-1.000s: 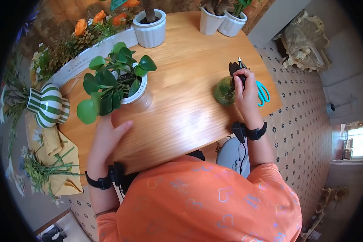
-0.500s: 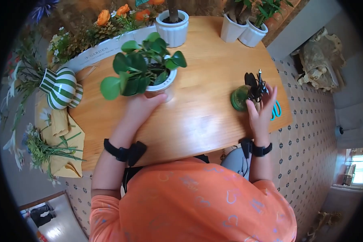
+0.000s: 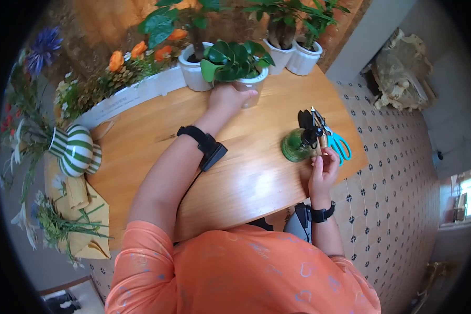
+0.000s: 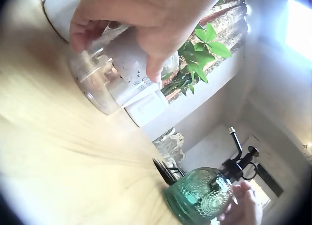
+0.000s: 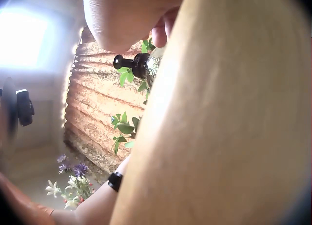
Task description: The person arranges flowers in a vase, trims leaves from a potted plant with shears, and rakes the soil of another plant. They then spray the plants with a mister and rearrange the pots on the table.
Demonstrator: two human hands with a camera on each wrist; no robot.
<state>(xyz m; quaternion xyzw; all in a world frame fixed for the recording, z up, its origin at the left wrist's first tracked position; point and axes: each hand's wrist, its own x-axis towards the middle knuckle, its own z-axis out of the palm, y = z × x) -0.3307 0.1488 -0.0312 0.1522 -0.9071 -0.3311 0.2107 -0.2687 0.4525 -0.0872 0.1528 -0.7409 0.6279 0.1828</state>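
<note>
My left hand point(image 3: 227, 99) grips the clear outer pot point(image 4: 105, 84) of a round-leaved plant point(image 3: 233, 60) near the back of the table. In the left wrist view, the thumb and fingers span the pot's wall, and dark specks show inside it. My right hand point(image 3: 323, 170) is by the right edge, fingers bent, fingertips right at the wooden handles point(image 3: 323, 142) of small black garden tools. I cannot tell whether it pinches one. Beside these stands a green glass spray bottle point(image 3: 295, 145) with a black pump head. Teal-handled scissors point(image 3: 340, 147) lie to its right.
White pots with plants line the back, one point(image 3: 193, 70) beside the held plant and another point(image 3: 303, 58) at the right. A white flower planter point(image 3: 123, 102) runs along the back left. At left are a striped vase point(image 3: 77, 152) and cut stems on brown paper point(image 3: 97, 235).
My left hand has carried the potted plant from the table's left part toward the back middle. My right hand has gone from gripping among the black tools, through spread fingers, to bent fingers at the handles.
</note>
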